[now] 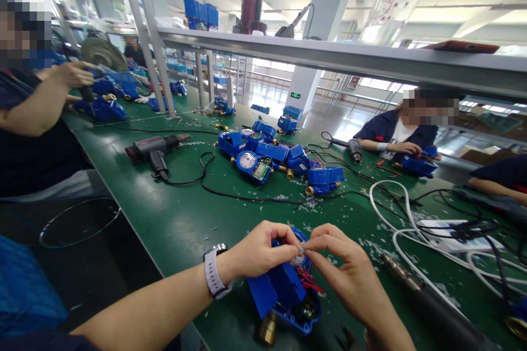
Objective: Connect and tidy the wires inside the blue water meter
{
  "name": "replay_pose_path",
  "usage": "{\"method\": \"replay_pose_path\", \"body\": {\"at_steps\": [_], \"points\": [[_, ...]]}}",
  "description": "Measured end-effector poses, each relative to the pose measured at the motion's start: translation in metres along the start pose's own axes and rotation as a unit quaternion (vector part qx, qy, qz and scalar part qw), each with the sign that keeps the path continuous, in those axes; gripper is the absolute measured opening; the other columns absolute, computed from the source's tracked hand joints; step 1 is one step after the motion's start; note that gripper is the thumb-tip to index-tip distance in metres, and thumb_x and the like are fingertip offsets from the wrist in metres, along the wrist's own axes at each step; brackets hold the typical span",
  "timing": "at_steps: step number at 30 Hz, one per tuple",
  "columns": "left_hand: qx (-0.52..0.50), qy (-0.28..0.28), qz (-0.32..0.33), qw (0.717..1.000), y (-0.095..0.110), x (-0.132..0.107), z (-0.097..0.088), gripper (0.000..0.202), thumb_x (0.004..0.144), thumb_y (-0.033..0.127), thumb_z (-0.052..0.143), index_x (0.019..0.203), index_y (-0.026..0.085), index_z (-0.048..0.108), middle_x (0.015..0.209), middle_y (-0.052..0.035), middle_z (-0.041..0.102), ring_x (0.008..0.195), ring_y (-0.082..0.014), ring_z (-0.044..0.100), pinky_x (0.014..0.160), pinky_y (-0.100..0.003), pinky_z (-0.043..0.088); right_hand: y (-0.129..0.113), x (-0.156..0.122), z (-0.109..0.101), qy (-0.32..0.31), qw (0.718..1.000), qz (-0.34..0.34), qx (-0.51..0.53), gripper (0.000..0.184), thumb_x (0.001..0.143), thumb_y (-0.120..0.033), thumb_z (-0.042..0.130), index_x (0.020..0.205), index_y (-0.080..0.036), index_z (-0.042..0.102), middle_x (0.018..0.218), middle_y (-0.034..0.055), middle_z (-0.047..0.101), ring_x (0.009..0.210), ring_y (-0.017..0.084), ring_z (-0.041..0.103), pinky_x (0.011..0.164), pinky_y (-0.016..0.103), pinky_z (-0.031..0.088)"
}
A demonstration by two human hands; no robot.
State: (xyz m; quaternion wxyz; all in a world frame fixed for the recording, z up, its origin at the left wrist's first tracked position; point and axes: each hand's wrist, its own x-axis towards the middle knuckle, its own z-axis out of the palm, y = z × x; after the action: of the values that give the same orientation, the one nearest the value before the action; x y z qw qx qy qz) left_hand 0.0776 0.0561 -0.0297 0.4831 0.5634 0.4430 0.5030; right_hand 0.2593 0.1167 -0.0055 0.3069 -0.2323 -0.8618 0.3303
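In front of me a blue water meter [284, 279] lies opened on the green bench, with red wires [310, 282] at its side and a brass pipe end [268, 329] towards me. My left hand [267, 249], with a white-strapped watch [214, 271] on its wrist, is pinched closed over the meter's dial end. Fingertip to fingertip with it, my right hand [341, 255] is pinched too. What sits between the fingers is small and pale, and I cannot make it out. Both hands partly cover the dial.
Several blue meters [253, 164] cluster mid-bench [181, 225]. A heat gun [154, 151] lies to their left. White cable [395, 230] and a black-handled tool with a metal nozzle [401, 271] are at right. A shelf [263, 46] spans above. Co-workers sit left and right.
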Motion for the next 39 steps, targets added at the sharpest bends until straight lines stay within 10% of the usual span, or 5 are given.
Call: {"method": "replay_pose_path", "body": {"at_steps": [39], "points": [[-0.019,0.038,-0.026,0.999,-0.0071,0.0002,0.0019,0.011,0.069,0.023,0.067,0.066,0.012,0.066,0.064,0.0005,0.063,0.061,-0.0106,0.052,0.063,-0.022,0.041,-0.0035,-0.0003,0.008,-0.041,0.996,0.065,0.033,0.023,0.092,-0.03,0.051,0.074,-0.018,0.059,0.068,-0.0011,0.058,0.063,0.014,0.052,0.058,0.024,0.039]]}}
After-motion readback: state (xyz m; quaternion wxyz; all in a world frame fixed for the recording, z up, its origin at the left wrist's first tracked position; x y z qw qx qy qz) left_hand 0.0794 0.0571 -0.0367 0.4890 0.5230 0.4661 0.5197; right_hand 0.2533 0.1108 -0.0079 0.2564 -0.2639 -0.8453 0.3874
